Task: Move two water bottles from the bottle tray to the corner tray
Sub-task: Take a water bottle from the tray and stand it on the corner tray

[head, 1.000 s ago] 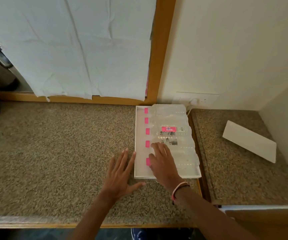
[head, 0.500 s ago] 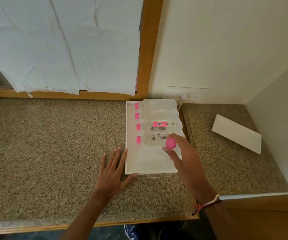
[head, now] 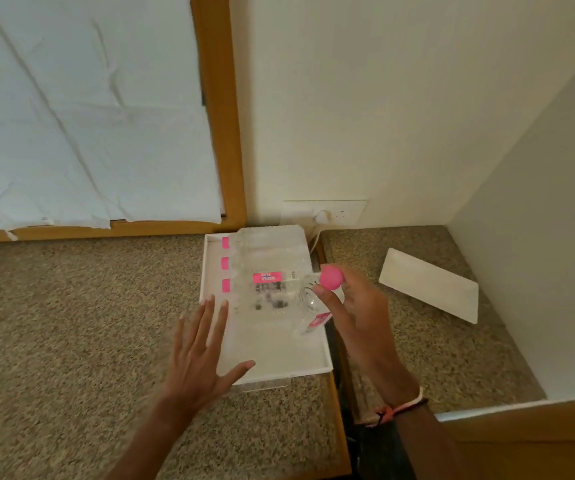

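Observation:
A white bottle tray [head: 272,362] lies on the speckled counter against the back wall. Three clear water bottles [head: 268,258] with pink caps lie side by side in its far half. My right hand [head: 358,317] holds one more clear bottle [head: 308,299] by its neck, pink cap up, lifted over the tray's right edge. My left hand [head: 199,355] rests flat with fingers spread on the tray's near left side. The corner tray [head: 429,284], a flat white rectangle, lies on the lower counter to the right, near the side wall.
A wooden strip and a dark gap [head: 339,358] separate the two counters. A wall socket with a white cable [head: 324,216] sits behind the bottle tray. White sheeting in a wooden frame [head: 89,116] covers the wall at the left.
My right hand has picked a bottle out of the tray's near rows and lifted it up and to the right. The left hand stayed by the tray's left side. The view shifted right.

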{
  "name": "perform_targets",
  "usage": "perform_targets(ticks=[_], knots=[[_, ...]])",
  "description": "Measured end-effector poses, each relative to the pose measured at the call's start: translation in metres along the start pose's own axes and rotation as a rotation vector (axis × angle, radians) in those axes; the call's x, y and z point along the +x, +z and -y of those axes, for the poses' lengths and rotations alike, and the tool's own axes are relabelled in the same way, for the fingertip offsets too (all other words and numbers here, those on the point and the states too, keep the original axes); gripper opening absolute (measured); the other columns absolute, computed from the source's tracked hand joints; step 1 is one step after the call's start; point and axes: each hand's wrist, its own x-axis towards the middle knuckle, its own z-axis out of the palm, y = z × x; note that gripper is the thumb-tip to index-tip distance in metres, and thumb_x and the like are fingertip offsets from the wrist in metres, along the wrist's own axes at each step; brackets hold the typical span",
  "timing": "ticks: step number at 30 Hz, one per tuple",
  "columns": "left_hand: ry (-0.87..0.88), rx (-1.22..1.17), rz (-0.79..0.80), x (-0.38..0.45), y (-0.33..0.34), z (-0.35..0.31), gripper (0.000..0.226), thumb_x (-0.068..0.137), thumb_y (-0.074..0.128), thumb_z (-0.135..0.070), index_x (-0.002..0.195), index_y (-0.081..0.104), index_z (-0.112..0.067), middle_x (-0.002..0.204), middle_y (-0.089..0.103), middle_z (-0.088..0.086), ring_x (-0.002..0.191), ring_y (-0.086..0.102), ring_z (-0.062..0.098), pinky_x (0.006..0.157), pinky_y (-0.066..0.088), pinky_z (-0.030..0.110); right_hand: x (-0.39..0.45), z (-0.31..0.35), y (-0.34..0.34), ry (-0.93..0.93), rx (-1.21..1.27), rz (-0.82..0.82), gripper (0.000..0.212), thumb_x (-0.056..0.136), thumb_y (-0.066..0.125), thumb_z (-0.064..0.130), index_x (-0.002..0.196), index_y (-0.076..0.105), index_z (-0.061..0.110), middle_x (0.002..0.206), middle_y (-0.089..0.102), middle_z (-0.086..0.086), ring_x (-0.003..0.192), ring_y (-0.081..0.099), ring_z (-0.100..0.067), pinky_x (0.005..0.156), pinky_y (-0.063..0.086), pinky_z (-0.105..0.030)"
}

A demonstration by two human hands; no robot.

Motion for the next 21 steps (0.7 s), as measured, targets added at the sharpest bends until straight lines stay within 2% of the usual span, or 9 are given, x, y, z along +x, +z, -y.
perform_targets(ticks=[3,5,10,13,17,21], knots=[[0.036,-0.004,-0.041,0.03,0.003,-0.039,0.105,0.083,0.028,-0.085,0.158,0.017,-0.012,0.168,0.016,0.017,0.156,0.016,0.033,0.121,0.022,0.067,0.018,-0.006,-0.031,-0.017,0.033,-0.047,0.026,0.093,0.063,0.041,0.116,0.063,0.029,0.105,0.07,0.011,0.102,0.066,-0.001,0.085,0.055,-0.018],[0.046,0.007,-0.052,0.048,0.009,-0.067,0.106,0.083,0.031,-0.085,0.159,0.013,-0.014,0.169,0.012,0.016,0.157,0.012,0.032,0.122,0.022,0.066,0.031,-0.015,-0.051,-0.031,0.023,-0.089,0.023,0.092,0.065,0.038,0.114,0.062,0.032,0.101,0.068,0.015,0.099,0.064,0.005,0.081,0.053,-0.012],[0.099,-0.013,-0.077,0.099,0.033,-0.139,0.106,0.083,0.037,-0.084,0.159,0.012,-0.016,0.169,0.012,0.015,0.157,0.011,0.031,0.121,0.025,0.065,0.063,-0.059,-0.102,-0.002,-0.022,-0.162,0.029,0.092,0.069,0.031,0.117,0.066,0.017,0.104,0.067,0.011,0.098,0.059,0.018,0.08,0.047,-0.002],[0.11,-0.018,-0.053,0.128,0.052,-0.181,0.108,0.083,0.037,-0.086,0.159,0.011,-0.014,0.169,0.01,0.015,0.157,0.009,0.03,0.122,0.025,0.063,0.081,-0.088,-0.13,0.019,-0.09,-0.179,0.029,0.093,0.066,0.036,0.114,0.067,0.017,0.104,0.069,0.008,0.095,0.059,0.012,0.08,0.044,-0.002],[0.118,-0.04,-0.012,0.156,0.081,-0.23,0.11,0.081,0.036,-0.088,0.159,0.009,-0.015,0.169,0.01,0.014,0.158,0.008,0.029,0.124,0.025,0.06,0.102,-0.128,-0.158,0.038,-0.164,-0.186,0.027,0.094,0.066,0.033,0.114,0.067,0.014,0.105,0.07,0.002,0.093,0.062,-0.007,0.081,0.042,-0.006],[0.092,-0.033,0.065,0.175,0.114,-0.258,0.112,0.08,0.035,-0.089,0.16,0.006,-0.015,0.17,0.009,0.014,0.158,0.006,0.028,0.124,0.024,0.059,0.114,-0.168,-0.173,0.078,-0.208,-0.167,0.031,0.095,0.065,0.034,0.117,0.065,0.012,0.11,0.07,-0.002,0.098,0.064,-0.016,0.086,0.052,-0.028]])
